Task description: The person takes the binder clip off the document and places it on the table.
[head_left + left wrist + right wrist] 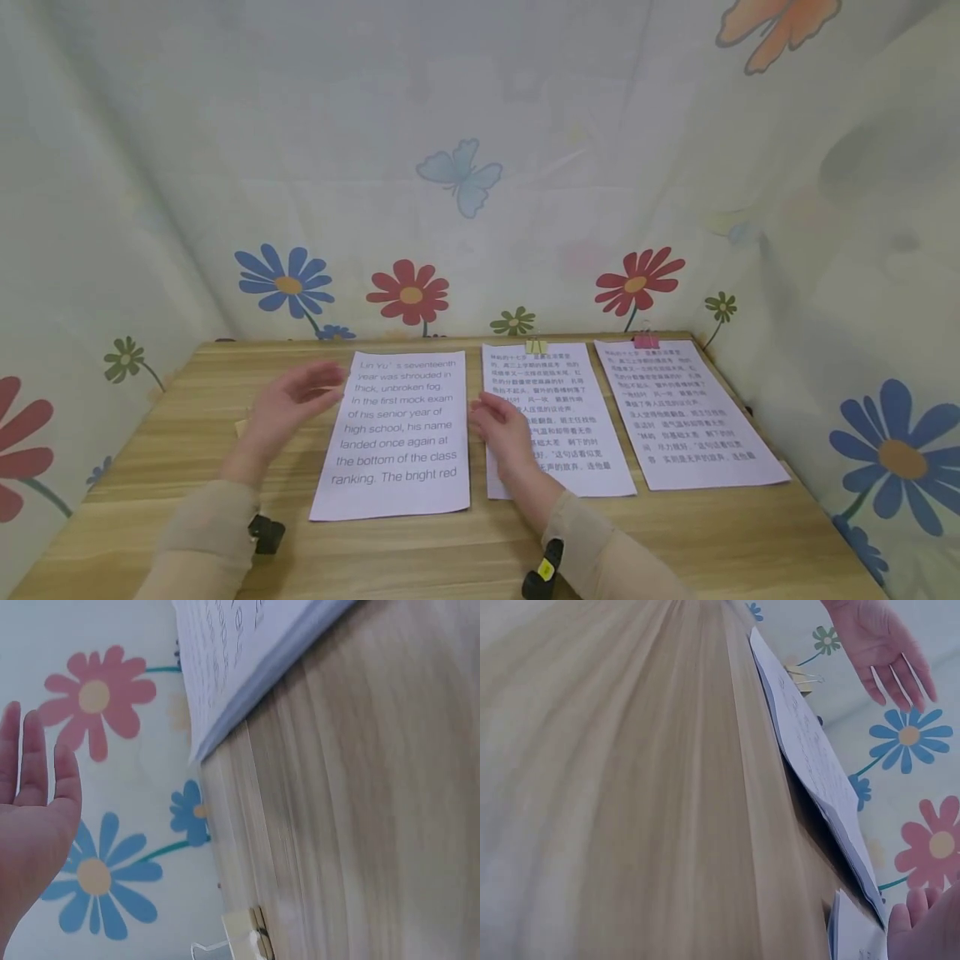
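Observation:
Three stapled-looking paper stacks lie side by side on a wooden table (187, 467). My left hand (288, 404) hovers with straight fingers just left of the stack with English print (393, 433), holding nothing; its bare palm (34, 802) shows in the left wrist view beside that stack's edge (240, 660). My right hand (502, 429) rests with relaxed fingers on the left edge of the middle stack (570, 417), which carries a yellow binder clip (536, 346). In the right wrist view only its fingertips (922, 922) show, above a sheet corner (855, 934).
A third stack (686, 417) with a pink binder clip (646, 341) lies at the right. A cream binder clip (244, 941) sits loose on the table by my left hand. Flower-print cloth walls (480, 208) close in the back and both sides.

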